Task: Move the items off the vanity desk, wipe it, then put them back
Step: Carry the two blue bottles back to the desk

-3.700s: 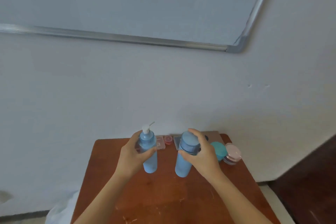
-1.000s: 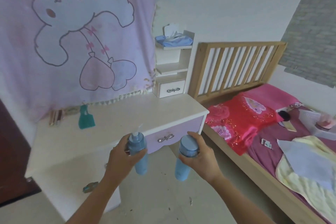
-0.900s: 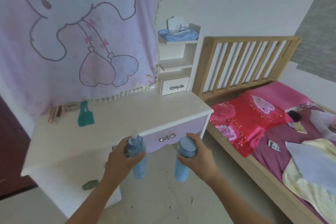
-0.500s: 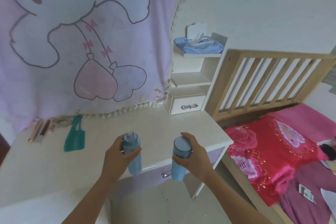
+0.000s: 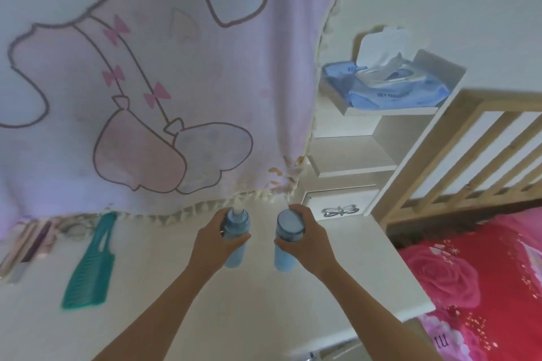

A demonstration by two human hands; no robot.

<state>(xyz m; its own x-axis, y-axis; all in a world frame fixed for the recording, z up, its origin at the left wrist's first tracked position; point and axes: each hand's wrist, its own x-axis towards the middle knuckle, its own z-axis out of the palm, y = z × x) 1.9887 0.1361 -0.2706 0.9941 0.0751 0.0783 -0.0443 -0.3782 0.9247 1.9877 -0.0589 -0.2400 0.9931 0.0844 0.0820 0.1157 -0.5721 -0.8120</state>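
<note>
head view: left grip is clasping a pump bottle, right grip a capped bottle, over the worktop. a wipe is poking from the blue pack.

Left grip and right grip reach forward, both curled closed.

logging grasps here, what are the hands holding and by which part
The left hand grips the pump bottle around its upper body; the right hand grips the capped bottle around its cap and upper body.

Two upright blue bottles, pump bottle and capped bottle, above white desk.
</note>
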